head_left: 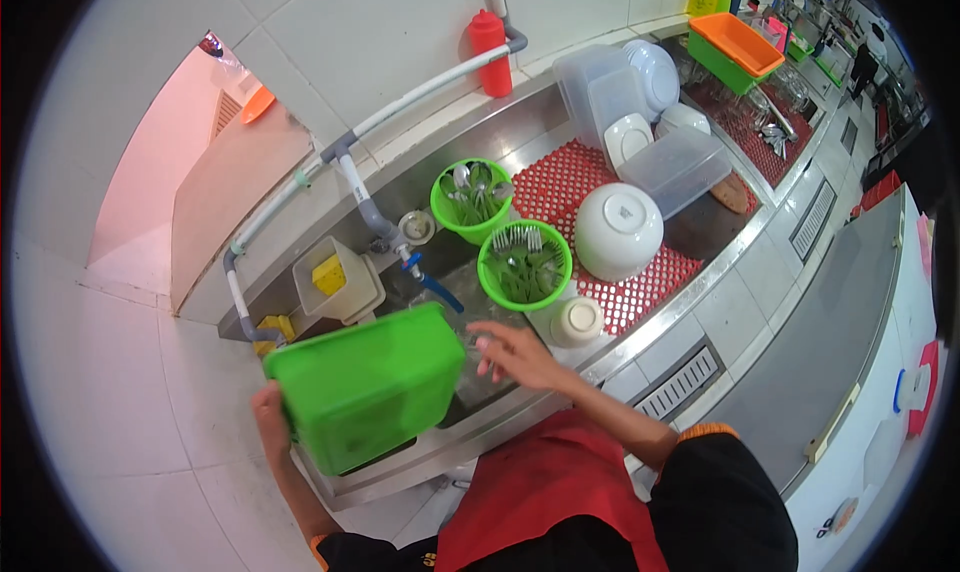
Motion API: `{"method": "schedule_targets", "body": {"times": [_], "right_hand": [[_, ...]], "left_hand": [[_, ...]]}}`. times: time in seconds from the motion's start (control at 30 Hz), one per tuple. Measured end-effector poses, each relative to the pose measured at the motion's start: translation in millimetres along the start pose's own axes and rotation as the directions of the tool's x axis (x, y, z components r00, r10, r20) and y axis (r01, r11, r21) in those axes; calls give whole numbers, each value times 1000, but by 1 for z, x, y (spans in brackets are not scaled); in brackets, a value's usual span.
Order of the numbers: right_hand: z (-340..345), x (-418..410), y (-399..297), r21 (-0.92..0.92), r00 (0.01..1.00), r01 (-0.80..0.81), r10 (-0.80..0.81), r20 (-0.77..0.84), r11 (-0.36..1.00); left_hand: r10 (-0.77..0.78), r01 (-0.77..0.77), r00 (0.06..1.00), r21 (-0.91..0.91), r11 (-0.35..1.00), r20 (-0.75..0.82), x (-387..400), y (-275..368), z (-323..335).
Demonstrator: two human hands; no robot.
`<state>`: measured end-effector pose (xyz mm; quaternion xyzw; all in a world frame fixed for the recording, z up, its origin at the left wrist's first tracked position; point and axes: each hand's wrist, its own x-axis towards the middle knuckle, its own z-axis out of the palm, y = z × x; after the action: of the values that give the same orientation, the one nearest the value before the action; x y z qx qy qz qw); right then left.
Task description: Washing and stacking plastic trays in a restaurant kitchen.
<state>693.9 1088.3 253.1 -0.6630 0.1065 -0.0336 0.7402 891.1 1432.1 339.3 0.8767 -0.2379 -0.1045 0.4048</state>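
My left hand (271,420) grips the rim of a green plastic tub (375,388), tilted with its underside towards me over the left end of the steel sink (480,369). Fingers apart and holding nothing, my right hand (517,356) hovers over the basin, just right of the tub. A blue tap hose (441,292) hangs beyond that hand. Forks and other cutlery fill the nearer green basket (525,266). Spoons stand in the farther green basket (471,198). Close to my right wrist is an upturned cream cup (577,321).
An upturned white bowl (619,231) rests on a red perforated mat (559,178), with clear plastic containers (675,168) and dishes behind. A container with a yellow sponge (328,275) stands at the sink's back left. Grey pipes (427,84) run along the wall, near a red squeeze bottle (490,54).
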Motion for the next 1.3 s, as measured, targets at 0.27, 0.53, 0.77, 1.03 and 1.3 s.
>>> {"method": "schedule_targets", "body": {"times": [0.27, 0.53, 0.77, 1.03, 1.3], "right_hand": [[-15, 20, -22, 54, 1000, 29, -28, -14, 998], [-4, 14, -37, 119, 998, 69, -67, -19, 990], [-46, -22, -50, 105, 983, 163, -153, -97, 981], [-178, -67, -63, -37, 877, 291, -282, -390, 956], [-319, -95, -44, -18, 902, 261, -251, -351, 965]], "left_hand": [[-350, 69, 807, -513, 856, -475, -57, 37, -18], [-420, 199, 668, -396, 896, -615, -83, -78, 57], [-523, 344, 633, -398, 850, -570, -101, -36, 84], [-240, 45, 895, -461, 886, -375, -31, 96, 57], [293, -383, 916, -387, 838, -273, 8, 246, 132]]}}
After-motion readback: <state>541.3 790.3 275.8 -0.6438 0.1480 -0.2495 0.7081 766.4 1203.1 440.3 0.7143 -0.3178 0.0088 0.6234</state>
